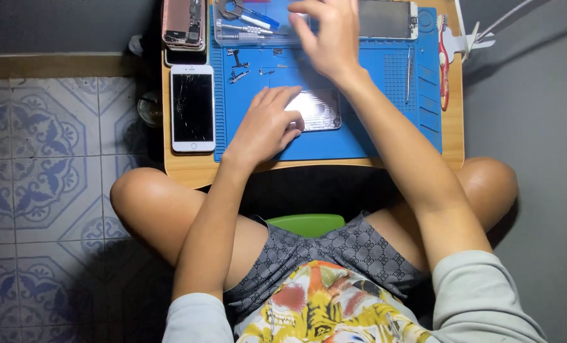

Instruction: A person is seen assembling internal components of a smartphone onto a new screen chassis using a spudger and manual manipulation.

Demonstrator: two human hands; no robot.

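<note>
My left hand [267, 124] lies on the blue work mat [372, 127], fingers resting on the left end of a silver phone body [318, 109] that lies flat. My right hand [326, 38] reaches to the far side of the mat, fingers spread over a clear tool tray [248, 28] holding pliers and screwdrivers; nothing shows in its grasp. Small metal parts [237, 67] lie on the mat just left of the right hand.
A white phone with a cracked screen [192, 108] lies on the wooden table [188, 168] left of the mat. A stack of opened phones [183, 24] sits at the far left corner. A phone screen [388, 19], tweezers [410, 73] and a red tool [443, 60] lie to the right.
</note>
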